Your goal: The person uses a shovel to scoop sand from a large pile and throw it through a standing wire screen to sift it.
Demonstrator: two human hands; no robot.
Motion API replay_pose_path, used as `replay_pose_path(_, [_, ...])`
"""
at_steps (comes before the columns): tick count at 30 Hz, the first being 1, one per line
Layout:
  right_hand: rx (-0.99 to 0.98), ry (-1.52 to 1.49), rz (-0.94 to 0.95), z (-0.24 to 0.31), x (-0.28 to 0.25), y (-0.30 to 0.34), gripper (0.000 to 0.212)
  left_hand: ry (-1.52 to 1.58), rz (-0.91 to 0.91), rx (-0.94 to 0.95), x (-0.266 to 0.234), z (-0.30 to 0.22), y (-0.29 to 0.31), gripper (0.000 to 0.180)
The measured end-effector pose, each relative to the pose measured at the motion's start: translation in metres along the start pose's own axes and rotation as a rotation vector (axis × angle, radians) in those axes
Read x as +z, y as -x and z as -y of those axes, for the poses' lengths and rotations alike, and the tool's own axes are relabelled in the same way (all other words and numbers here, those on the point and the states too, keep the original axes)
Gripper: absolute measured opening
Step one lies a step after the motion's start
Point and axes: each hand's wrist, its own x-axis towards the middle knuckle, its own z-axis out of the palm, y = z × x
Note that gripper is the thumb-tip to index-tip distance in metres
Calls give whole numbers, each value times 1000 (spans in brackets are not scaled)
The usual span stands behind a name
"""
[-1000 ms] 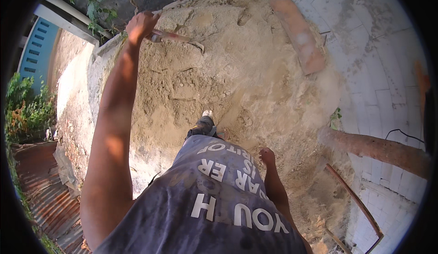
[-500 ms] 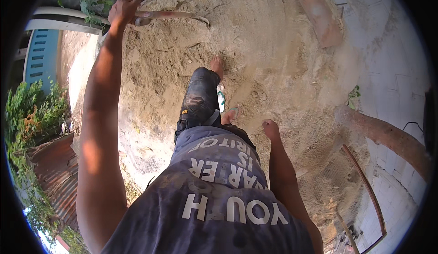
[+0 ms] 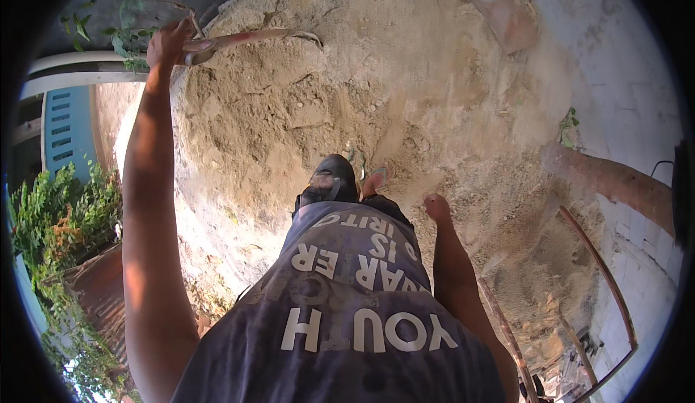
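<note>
My left hand [image 3: 168, 45] is out at the far left at the end of a stretched arm. Its fingers are closed round one end of a long reddish-brown tool [image 3: 250, 38]. That tool has a grey metal part close to my hand and a thin curved tip at its other end; it lies across the upper edge of the sandy soil [image 3: 289, 99]. My right hand [image 3: 436, 206] hangs low by my right side above the soil, fingers curled, with nothing visible in it.
A broad brown plank [image 3: 499, 9] lies at the far right, and a log-like piece [image 3: 615, 179] leans by the pale block wall [image 3: 622, 113]. Thin bent rods [image 3: 594, 258] stand at lower right. Leafy plants [image 3: 65, 222] and a rusty corrugated sheet [image 3: 108, 294] are at left.
The whole view has shifted. My left hand, still gripping the tool, appears further left and slightly lower. One bent leg now hides its foot. My right hand stays low and curled.
</note>
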Motion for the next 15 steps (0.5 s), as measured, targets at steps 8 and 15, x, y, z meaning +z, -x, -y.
replay_pose_path(8, [-125, 88, 21, 43, 1, -18, 30, 33, -83, -79, -20, 28, 13, 47])
replay_pose_path(15, [-200, 150, 20, 117, -6, -46, 31, 76, -100, -85, -26, 27, 8, 47])
